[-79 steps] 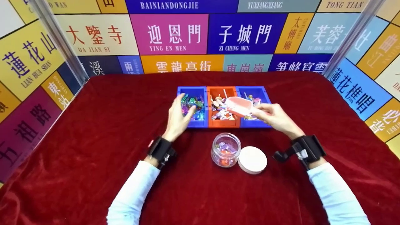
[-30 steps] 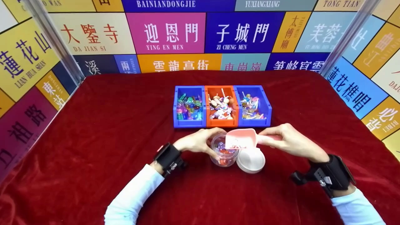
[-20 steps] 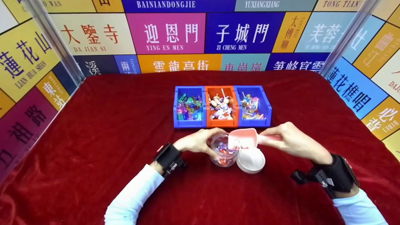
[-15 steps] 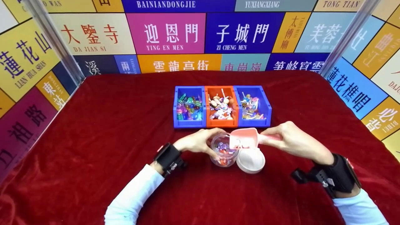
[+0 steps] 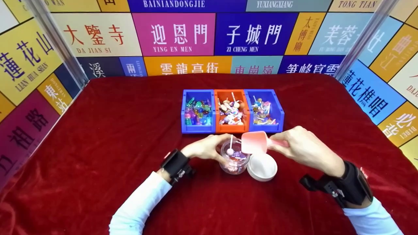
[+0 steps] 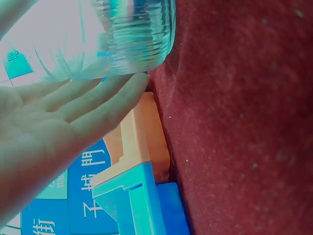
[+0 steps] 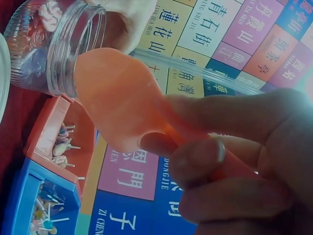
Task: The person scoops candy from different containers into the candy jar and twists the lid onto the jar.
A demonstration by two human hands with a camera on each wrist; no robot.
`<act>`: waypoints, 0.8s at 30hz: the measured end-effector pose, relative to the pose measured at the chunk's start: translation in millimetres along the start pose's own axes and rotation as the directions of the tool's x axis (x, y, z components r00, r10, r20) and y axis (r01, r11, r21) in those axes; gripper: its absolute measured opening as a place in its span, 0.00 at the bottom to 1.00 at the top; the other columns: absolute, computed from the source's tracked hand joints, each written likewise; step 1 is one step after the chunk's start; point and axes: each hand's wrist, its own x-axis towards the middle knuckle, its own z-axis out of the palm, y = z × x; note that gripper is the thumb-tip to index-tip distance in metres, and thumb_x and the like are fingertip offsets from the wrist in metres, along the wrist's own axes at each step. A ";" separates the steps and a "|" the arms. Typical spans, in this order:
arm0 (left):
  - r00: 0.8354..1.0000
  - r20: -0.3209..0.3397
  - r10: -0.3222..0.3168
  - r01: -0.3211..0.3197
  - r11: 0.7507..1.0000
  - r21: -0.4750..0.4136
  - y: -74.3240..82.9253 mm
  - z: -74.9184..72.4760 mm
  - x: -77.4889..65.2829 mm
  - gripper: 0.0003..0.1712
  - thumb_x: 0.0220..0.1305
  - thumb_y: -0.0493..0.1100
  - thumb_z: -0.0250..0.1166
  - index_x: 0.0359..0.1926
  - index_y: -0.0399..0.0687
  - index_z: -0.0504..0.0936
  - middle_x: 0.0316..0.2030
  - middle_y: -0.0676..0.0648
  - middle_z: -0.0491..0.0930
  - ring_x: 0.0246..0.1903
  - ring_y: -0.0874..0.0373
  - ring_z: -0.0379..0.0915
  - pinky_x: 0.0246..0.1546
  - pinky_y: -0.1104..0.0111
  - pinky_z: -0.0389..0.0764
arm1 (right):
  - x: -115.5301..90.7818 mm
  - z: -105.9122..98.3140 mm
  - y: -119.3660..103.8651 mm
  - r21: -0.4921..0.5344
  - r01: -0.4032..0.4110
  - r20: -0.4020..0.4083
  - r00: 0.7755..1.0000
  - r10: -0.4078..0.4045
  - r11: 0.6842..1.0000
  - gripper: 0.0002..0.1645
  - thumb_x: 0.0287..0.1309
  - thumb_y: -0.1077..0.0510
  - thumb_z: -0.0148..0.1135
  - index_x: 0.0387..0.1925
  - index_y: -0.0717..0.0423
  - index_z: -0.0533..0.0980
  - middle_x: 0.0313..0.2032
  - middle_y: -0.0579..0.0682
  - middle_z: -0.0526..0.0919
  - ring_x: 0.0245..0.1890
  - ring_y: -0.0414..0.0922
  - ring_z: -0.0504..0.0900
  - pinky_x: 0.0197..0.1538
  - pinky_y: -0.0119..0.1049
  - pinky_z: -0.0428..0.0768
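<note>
A clear ribbed jar (image 5: 235,168) holds wrapped sweets, and a white lollipop (image 5: 230,150) stands in it with its stick above the rim. My left hand (image 5: 206,148) holds the jar from the left, thumb in front and fingers behind; the left wrist view shows straight fingers (image 6: 110,105) along its side. My right hand (image 5: 302,147) grips a pink scoop (image 5: 254,142) by its handle. The scoop is tilted, its blade over the jar's right rim. In the right wrist view, the blade (image 7: 115,93) overlaps the jar's mouth, and curled fingers (image 7: 195,159) wrap the handle.
A white round lid (image 5: 262,171) lies against the jar's right side. Behind stand three joined bins: a blue bin (image 5: 198,128) with colourful pieces, a red bin (image 5: 232,128) and another blue bin (image 5: 277,112) with lollipops. Red cloth (image 5: 130,130) covers the table.
The scoop moved from the bins to the jar, then tipped; the sweets on it have gone into the jar, where a lollipop now shows. My left hand came from the left bin to the jar.
</note>
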 end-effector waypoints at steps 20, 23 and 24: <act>0.998 0.022 -0.063 0.064 0.998 -0.020 0.0 0.9 0.2 0.44 0.38 0.47 0.74 0.58 0.38 0.67 0.48 0.44 0.77 0.48 0.56 0.71 0.52 0.66 0.70 | 9.4 20.6 13.6 0.235 -0.154 -0.093 0.979 0.180 0.960 0.07 0.52 0.56 0.61 0.30 0.56 0.81 0.21 0.44 0.80 0.20 0.36 0.70 0.25 0.26 0.67; 0.996 0.025 -0.083 0.083 0.996 -0.017 0.6 1.4 -0.1 0.43 0.39 0.47 0.74 0.57 0.36 0.67 0.47 0.43 0.77 0.46 0.56 0.73 0.49 0.66 0.72 | 16.3 25.6 15.7 0.269 -0.171 -0.066 0.978 0.195 0.948 0.09 0.56 0.56 0.58 0.30 0.55 0.81 0.21 0.45 0.79 0.22 0.37 0.72 0.27 0.28 0.69; 0.996 0.025 -0.089 0.089 0.996 -0.017 0.9 1.7 -0.3 0.43 0.39 0.47 0.74 0.56 0.36 0.67 0.47 0.43 0.77 0.45 0.55 0.73 0.48 0.67 0.72 | 18.4 27.0 16.4 0.275 -0.174 -0.054 0.979 0.196 0.945 0.09 0.57 0.56 0.57 0.30 0.55 0.81 0.22 0.45 0.80 0.22 0.37 0.72 0.28 0.28 0.69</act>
